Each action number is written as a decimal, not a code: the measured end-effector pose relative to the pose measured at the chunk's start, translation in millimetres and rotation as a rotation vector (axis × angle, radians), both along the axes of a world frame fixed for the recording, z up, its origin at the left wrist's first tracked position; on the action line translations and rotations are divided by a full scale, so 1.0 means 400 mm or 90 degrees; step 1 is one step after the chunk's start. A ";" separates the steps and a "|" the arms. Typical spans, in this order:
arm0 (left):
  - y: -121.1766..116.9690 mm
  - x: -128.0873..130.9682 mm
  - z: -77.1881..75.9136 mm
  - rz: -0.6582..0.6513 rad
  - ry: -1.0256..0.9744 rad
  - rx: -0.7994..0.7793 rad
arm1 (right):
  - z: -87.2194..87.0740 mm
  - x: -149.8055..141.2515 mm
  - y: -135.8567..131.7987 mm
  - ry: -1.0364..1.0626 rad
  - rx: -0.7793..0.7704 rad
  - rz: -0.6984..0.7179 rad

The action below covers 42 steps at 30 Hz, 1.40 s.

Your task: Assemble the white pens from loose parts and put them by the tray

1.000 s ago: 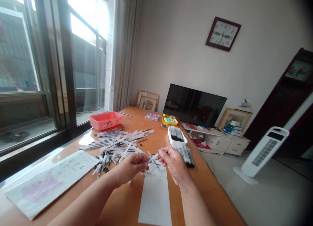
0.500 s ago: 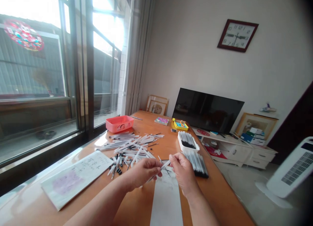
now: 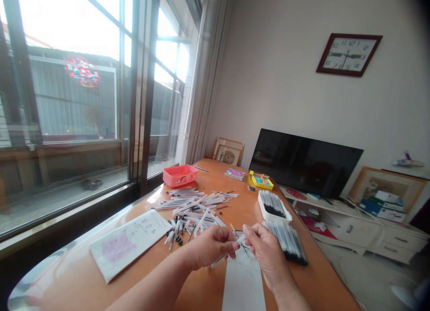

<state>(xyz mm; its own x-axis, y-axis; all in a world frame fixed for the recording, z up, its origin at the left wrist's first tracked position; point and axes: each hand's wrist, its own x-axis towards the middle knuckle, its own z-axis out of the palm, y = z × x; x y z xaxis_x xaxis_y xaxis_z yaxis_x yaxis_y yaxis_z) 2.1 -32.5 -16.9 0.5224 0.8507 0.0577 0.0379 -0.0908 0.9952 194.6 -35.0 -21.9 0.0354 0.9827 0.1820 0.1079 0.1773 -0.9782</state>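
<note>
Both hands meet over the orange table (image 3: 215,288). My left hand (image 3: 210,246) is closed around a white pen (image 3: 228,253) that slants down to the left. My right hand (image 3: 265,248) pinches the pen's upper end between thumb and fingers. Just beyond the hands lies a heap of loose white pens and black caps (image 3: 195,208). To the right, a row of finished pens (image 3: 287,237) lies on the table next to a white tray (image 3: 273,208) filled with more pens. A white paper strip (image 3: 243,286) lies under my hands.
An open exercise book (image 3: 129,241) lies to the left. A pink box (image 3: 179,175), a small booklet (image 3: 235,173) and a yellow box (image 3: 261,181) sit at the far end. Windows run along the left; a TV (image 3: 304,161) on a low cabinet stands beyond the table's right edge.
The view has swung left and upward, so the fan has left the frame. Both hands have kept hold of the pen, staying close together over the paper strip.
</note>
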 end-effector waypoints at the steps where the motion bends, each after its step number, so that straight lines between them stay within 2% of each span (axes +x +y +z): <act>1: 0.001 0.002 -0.002 0.005 -0.006 0.000 | 0.001 -0.002 -0.001 -0.012 0.011 -0.012; 6: 0.008 0.007 -0.014 0.033 -0.028 -0.005 | -0.001 -0.007 -0.001 -0.006 0.008 -0.025; 12: 0.003 0.005 0.002 0.034 -0.046 0.005 | 0.000 -0.006 0.000 0.067 0.000 0.021; 19: 0.015 0.005 -0.017 0.022 -0.036 0.034 | 0.002 -0.015 0.002 0.059 0.006 -0.041; 23: 0.019 0.002 -0.020 0.022 -0.024 0.044 | 0.009 -0.012 0.002 0.121 -0.012 0.002; 26: 0.017 0.002 -0.013 0.027 -0.019 0.043 | 0.013 -0.012 -0.001 0.120 -0.007 0.024; 34: 0.010 0.014 -0.001 0.044 -0.016 0.076 | 0.004 -0.023 0.004 0.099 -0.005 -0.039; 42: -0.004 0.009 0.012 -0.006 0.034 -0.009 | 0.010 -0.026 0.001 0.143 -0.006 -0.008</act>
<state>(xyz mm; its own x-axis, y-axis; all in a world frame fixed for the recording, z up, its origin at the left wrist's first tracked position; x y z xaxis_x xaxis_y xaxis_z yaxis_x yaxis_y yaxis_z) 5.9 -33.9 -12.2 0.5321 0.8465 0.0173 0.0910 -0.0774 0.9928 184.0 -34.5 -18.1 0.0869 0.9834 0.1596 -0.1111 0.1688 -0.9794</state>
